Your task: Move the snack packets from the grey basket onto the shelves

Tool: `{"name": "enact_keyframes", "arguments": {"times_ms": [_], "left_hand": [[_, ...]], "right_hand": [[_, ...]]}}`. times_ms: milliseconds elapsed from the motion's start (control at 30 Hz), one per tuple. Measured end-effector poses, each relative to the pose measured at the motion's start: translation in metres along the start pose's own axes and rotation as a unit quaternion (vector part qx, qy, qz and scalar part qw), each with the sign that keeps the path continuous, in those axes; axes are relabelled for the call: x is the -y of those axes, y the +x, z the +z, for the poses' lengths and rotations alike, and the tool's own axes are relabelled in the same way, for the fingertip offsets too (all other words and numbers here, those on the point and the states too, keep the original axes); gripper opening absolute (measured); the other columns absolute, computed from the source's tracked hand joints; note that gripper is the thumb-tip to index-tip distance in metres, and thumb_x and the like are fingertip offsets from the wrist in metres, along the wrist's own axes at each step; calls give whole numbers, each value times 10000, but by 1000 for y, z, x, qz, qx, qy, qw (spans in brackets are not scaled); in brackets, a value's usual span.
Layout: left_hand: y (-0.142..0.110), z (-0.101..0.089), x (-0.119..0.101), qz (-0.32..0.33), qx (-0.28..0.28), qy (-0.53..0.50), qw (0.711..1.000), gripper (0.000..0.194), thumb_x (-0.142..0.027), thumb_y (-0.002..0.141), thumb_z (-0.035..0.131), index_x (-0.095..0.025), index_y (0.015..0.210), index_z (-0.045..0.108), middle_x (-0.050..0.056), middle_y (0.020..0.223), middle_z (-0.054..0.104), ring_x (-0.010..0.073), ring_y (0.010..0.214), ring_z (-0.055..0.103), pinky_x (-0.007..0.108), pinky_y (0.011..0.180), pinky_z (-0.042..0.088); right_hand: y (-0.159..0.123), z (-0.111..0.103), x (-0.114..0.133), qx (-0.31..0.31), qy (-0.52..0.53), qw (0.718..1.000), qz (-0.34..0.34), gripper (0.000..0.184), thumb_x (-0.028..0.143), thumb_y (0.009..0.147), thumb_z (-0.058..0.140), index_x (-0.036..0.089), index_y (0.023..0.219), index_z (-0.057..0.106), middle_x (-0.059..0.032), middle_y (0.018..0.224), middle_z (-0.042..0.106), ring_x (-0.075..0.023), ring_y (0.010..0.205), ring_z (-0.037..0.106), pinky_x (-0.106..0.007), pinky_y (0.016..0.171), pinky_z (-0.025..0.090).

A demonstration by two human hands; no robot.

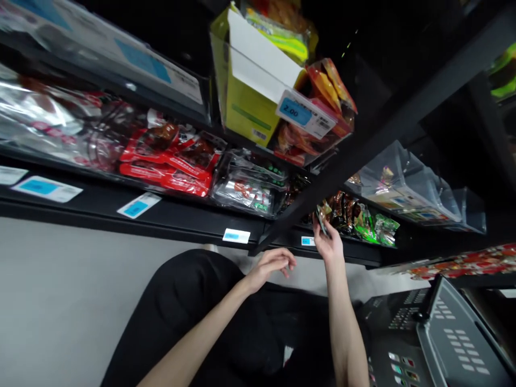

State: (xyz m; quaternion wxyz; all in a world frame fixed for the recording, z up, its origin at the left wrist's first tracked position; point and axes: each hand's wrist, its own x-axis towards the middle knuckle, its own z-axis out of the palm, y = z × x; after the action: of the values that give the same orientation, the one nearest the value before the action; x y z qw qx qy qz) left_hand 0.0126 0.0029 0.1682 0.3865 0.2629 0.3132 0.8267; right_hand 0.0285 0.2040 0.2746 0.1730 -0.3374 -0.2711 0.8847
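Note:
My right hand [329, 243] reaches to the low shelf and grips a small shiny snack packet [323, 212] between thumb and fingers. Dark brown packets [345, 213] and green packets [365, 224] lie in the shelf row just behind it. My left hand [274, 261] hovers above my lap in front of the shelf edge. Its fingers are loosely bent and apart, with nothing in them. Left of the slanted black post [306, 200], clear-wrapped packs [248, 191] and red packs [169, 166] fill the same row.
A grey perforated basket [463, 328] stands at my lower right. Overhead, a yellow-green box [248, 107] and a 2.00 price label [306, 114] jut from the upper shelf. Clear bins [407, 180] sit to the right. Pale floor [60, 295] shows at the left.

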Motion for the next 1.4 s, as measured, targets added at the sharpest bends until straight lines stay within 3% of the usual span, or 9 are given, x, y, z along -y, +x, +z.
{"name": "enact_keyframes", "arguments": {"times_ms": [133,267,367,500,600,733,967,1133,1400], "left_hand": [[-1,-2,4,-27,3,28,999,230,-317,831,703,-134,963,746,116,911,706,217,834,644,300,648,563],[1,-3,3,-30,-29,15,999,254,-340,805,725,-149,972,734,109,901,719,220,828,652,303,638,559],[2,-1,1,-46,-40,30,998,272,-367,802,731,-159,978,732,102,899,721,227,844,657,305,648,558],[0,-7,5,-123,-85,128,980,326,-459,821,721,-176,981,733,92,922,732,227,871,662,307,691,565],[2,-17,14,-198,-134,210,948,440,-566,779,729,-194,1013,724,85,948,751,239,897,679,318,729,579],[4,-22,24,-240,-117,277,923,557,-667,709,737,-207,1023,718,95,984,773,280,937,710,370,800,602],[-4,-26,43,-290,-101,351,884,648,-713,647,743,-198,1039,712,116,1005,787,306,916,747,365,762,633],[-7,-26,53,-315,-105,371,867,556,-638,675,742,-219,1038,703,96,982,788,320,930,754,381,749,635],[1,-28,47,-400,-127,359,834,518,-467,631,807,-197,1058,694,81,1004,786,293,972,743,307,754,640]], "right_hand": [[43,39,21,58,33,996,-64,341,332,1060,379,139,1261,576,-119,1159,709,-179,1108,701,-296,825,644],[39,29,15,104,-11,994,-41,354,372,1021,465,145,1287,520,-197,1343,603,-247,1192,668,-437,885,625],[1,-9,4,131,-55,989,-50,304,277,1009,452,167,1280,538,-165,1324,635,-207,1118,698,-371,876,623],[-58,-83,-2,144,-111,983,7,338,266,1013,367,140,1243,580,-108,1082,742,-157,787,720,-280,667,619],[-84,-144,-5,74,-116,990,27,283,264,974,448,135,1183,590,-94,1003,746,-169,723,699,-269,570,579],[-90,-195,-16,-86,-23,992,-84,160,165,851,590,168,1010,585,-10,803,707,-114,621,630,-207,543,511],[-81,-195,-31,-75,-62,983,-159,270,250,697,746,149,921,632,-17,753,689,-119,601,608,-223,545,460],[-88,-194,-36,-84,-50,978,-185,248,277,679,732,157,877,645,-10,715,691,-108,566,598,-219,544,444],[-99,-189,-36,-52,-71,979,-183,270,371,684,748,167,836,658,-9,708,703,-108,550,606,-223,547,441]]}}
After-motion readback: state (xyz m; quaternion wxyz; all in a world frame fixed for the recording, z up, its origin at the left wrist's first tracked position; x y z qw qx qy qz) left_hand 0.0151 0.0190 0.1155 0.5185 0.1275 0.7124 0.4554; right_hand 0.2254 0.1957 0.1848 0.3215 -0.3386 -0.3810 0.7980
